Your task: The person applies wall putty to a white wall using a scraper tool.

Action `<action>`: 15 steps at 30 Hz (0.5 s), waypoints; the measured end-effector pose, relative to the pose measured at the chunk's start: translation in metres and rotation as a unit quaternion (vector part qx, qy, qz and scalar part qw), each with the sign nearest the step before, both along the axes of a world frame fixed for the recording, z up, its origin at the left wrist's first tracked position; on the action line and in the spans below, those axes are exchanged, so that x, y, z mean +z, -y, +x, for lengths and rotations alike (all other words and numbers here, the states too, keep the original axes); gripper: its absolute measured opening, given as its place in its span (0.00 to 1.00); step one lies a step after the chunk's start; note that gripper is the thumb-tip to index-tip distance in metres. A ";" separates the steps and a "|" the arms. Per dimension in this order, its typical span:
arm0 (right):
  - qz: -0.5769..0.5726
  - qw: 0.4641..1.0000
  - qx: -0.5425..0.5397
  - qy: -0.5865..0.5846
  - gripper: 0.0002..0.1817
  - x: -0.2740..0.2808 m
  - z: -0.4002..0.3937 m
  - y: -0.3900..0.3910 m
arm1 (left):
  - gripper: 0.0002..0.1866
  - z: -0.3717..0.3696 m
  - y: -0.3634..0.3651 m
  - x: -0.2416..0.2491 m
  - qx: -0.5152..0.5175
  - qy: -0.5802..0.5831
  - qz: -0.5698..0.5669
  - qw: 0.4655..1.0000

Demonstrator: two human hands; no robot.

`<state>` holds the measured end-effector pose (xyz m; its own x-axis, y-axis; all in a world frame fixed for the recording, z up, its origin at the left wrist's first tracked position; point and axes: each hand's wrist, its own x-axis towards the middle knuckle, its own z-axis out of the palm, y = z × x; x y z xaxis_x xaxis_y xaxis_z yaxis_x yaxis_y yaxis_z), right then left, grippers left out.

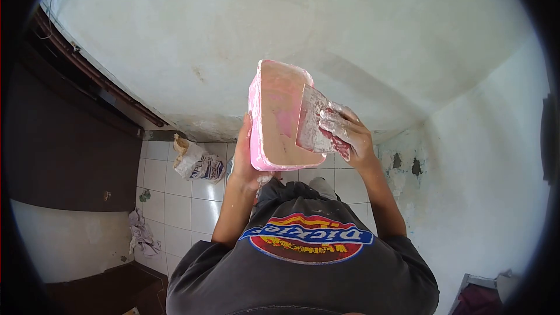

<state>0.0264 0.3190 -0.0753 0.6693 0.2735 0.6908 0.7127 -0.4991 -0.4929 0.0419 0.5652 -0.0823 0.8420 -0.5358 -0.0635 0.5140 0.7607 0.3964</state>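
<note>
Two hands work together: the left hand [248, 157] clasps a pink tub [280, 116] tilted before the wall [291, 35], and the right hand [344, 134] grips a putty knife [312, 119], blade inside. Probably loading filler; next needs a clean scoop.

A dark grey T-shirt [303, 274] with short sleeves is worn, so that both forearms are left bare from the elbow down. Across the chest a large printed logo [308, 238] is seen: a blue banner with white lettering, set over a red and yellow horseshoe-shaped emblem. The right hand [344, 134] is coated with whitish plaster smears over the fingers and knuckles. The left hand [248, 157] is far less marked.
</note>
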 end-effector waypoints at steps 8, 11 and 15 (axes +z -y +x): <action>-0.105 0.994 -0.003 0.017 0.20 -0.005 -0.002 0.026 | 0.26 0.007 -0.013 -0.014 0.004 -0.011 -0.043 0.999; -0.138 0.990 -0.036 -0.006 0.16 -0.010 0.002 0.039 | 0.25 0.004 -0.013 -0.001 0.019 -0.004 -0.021 1.000; 0.017 0.976 -0.160 -0.144 0.09 0.013 -0.002 0.041 | 0.25 0.005 -0.007 0.004 0.120 0.013 0.097 0.988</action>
